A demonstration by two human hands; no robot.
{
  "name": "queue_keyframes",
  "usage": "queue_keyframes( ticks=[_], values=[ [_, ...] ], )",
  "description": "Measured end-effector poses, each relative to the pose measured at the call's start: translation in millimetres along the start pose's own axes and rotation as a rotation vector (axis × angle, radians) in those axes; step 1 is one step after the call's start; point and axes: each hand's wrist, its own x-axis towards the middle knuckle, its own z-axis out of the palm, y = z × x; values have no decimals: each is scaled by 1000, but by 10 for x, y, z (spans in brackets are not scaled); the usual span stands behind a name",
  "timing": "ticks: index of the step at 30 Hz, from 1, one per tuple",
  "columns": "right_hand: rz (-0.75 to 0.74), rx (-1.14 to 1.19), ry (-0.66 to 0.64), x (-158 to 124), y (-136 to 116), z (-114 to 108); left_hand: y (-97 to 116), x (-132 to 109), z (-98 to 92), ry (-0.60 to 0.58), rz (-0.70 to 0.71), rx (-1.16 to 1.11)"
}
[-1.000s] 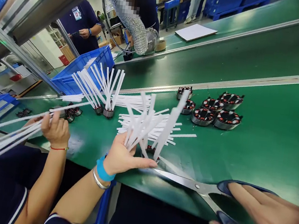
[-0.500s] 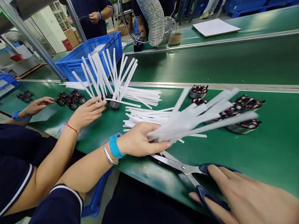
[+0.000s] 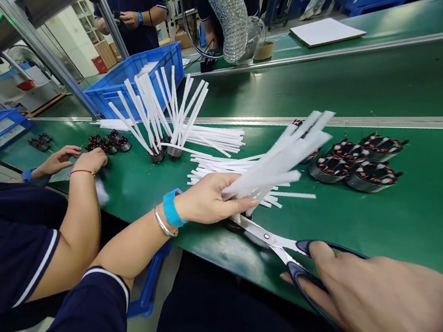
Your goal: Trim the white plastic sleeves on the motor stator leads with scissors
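A bundle of white strips [image 3: 283,157] is gathered in my left hand [image 3: 217,200], fanning up and to the right. Below it sits a round wound part [image 3: 236,225], mostly hidden by the hand and scissors. My right hand [image 3: 375,292] grips the dark handles of large scissors [image 3: 271,239]; the blades are partly open, their tips at the base of the strips beside my left fingers. Behind my left hand lie loose white strips [image 3: 221,166] on the green table [image 3: 399,231].
Several wound parts [image 3: 371,176] stand at the right. Further left, two parts [image 3: 156,153] hold upright strips, near a blue crate [image 3: 109,93]. A neighbour's hands [image 3: 91,161] work at the left. A silver duct [image 3: 227,16] hangs at the back; a person [image 3: 138,10] stands behind.
The strips in my left hand have been drawn together and more upright. The scissors' blades have shifted slightly up, toward the strips' base. A neighbour's hand has moved left, away from the upright strips.
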Motion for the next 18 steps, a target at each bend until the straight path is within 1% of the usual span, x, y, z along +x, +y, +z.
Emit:
queue_keyframes(
  ticks=[3,7,10,13,18],
  values=[
    [-96,-66,18,-20,23,37,-21,-11,-30,19,-12,-35],
    [-39,-113,12,-64,3,100,-34,-37,-104,5,-112,-108],
    [-2,-84,14,-83,-30,106,-40,-62,-160,-3,-143,-167],
    [-27,-64,22,-33,-64,30,-51,-83,-191,-24,-165,-201],
    [-91,-100,87,181,-112,-160,-63,-93,-196,-44,-184,-191]
  ],
)
